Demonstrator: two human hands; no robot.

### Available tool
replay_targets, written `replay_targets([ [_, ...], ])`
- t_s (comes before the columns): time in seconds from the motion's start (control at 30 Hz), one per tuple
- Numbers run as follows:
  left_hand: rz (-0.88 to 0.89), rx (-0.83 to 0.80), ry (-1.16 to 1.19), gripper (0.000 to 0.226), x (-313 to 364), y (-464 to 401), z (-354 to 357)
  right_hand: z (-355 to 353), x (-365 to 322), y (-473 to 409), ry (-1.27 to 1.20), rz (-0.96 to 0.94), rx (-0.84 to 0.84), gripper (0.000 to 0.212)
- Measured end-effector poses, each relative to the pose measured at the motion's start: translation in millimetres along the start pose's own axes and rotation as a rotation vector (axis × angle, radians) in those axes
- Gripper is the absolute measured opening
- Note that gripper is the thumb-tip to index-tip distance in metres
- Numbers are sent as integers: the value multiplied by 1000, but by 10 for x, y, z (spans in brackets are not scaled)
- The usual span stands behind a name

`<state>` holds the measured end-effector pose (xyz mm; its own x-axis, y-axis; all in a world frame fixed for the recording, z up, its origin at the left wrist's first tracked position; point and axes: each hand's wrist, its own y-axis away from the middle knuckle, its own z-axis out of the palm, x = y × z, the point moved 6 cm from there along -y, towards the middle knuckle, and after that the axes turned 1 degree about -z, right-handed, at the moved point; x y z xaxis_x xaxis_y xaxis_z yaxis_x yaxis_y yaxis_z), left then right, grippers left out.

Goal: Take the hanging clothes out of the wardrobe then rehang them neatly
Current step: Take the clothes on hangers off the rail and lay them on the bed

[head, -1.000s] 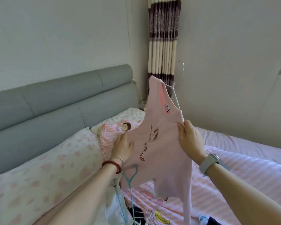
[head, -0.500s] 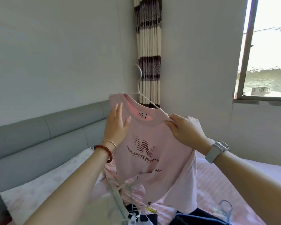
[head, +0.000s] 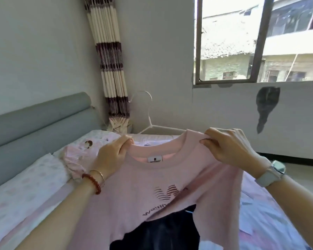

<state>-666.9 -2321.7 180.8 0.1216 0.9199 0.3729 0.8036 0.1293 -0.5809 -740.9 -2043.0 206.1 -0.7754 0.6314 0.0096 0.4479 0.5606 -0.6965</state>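
A pink shirt [head: 152,188] fills the centre of the frame, held up by its collar above the bed [head: 34,188]. The left hand [head: 110,156] pinches the collar's left side; the right hand [head: 229,147] grips its right side with curled fingers. A white hanger [head: 148,114] rises behind the collar, its hook in the upper middle. A dark garment [head: 161,231] lies below the shirt at the bottom. A window [head: 257,42] sits upper right, a curtain [head: 110,60] upper left of centre.
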Motion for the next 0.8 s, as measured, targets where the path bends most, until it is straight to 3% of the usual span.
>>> replay_targets([
  [0.1,58,-124,64,48,546,48,532,-149,411,601,-26,151,-108,36],
  [0.2,96,-206,82,30,1040,36,1007,-161,731,1079,-120,270,-309,43],
  [0.27,103,-209,81,21,1334,1,1220,-226,932,1317,-87,360,-351,33],
  [0.43,201,-60,152,27,2009,-231,1223,-851,1296,1465,157,466,39,43],
  [0.53,216,33,191,27,2266,-343,1095,-1217,1298,1404,196,471,277,27],
  [0.63,214,129,223,19,2415,-350,956,-1453,1198,1370,245,460,395,26],
  [0.8,320,251,253,31,2547,-248,696,-1805,975,1411,281,379,534,23],
])
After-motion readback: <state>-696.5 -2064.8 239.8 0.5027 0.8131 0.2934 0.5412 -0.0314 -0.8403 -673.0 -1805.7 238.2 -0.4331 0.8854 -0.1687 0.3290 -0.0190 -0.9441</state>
